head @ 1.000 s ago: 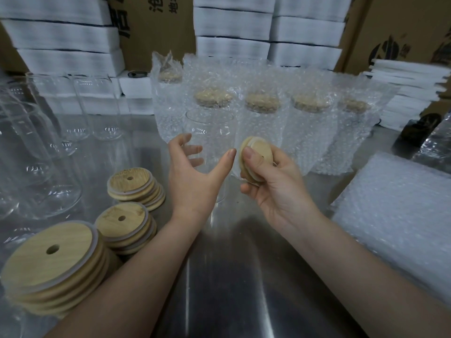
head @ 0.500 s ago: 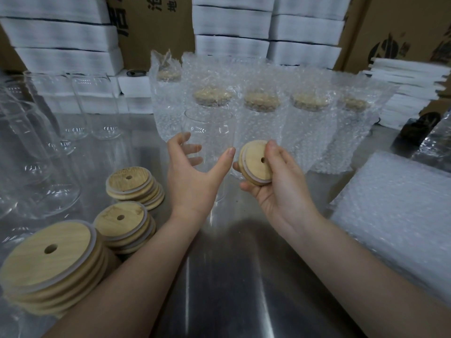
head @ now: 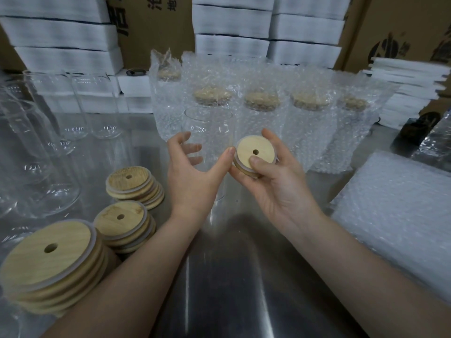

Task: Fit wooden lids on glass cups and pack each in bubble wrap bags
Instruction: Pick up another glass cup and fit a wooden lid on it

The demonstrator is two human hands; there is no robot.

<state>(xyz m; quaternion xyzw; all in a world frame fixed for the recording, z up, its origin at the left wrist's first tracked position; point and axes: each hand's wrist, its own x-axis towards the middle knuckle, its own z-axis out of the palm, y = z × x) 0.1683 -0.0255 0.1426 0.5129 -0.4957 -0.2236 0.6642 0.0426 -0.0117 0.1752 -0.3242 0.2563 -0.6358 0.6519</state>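
Observation:
A clear glass cup [head: 209, 123] stands upright on the steel table, open at the top. My left hand [head: 192, 176] wraps around its lower part, fingers showing through the glass and thumb at its right side. My right hand [head: 275, 186] holds a round wooden lid [head: 253, 154] just right of the cup, below its rim. The lid's flat face and centre hole are turned toward me, with my thumb on the face. Several lidded cups in bubble wrap bags [head: 261, 123] stand in a row behind.
Three stacks of wooden lids [head: 127, 181] [head: 119, 220] [head: 46, 259] sit at the left front. Bare glass cups [head: 36, 147] crowd the far left. A pile of flat bubble wrap bags [head: 395, 211] lies at the right. White boxes and cardboard cartons [head: 266, 32] line the back.
My right hand has turned the lid from edge-on to face-on, so its hole now shows. My left hand has stayed around the cup.

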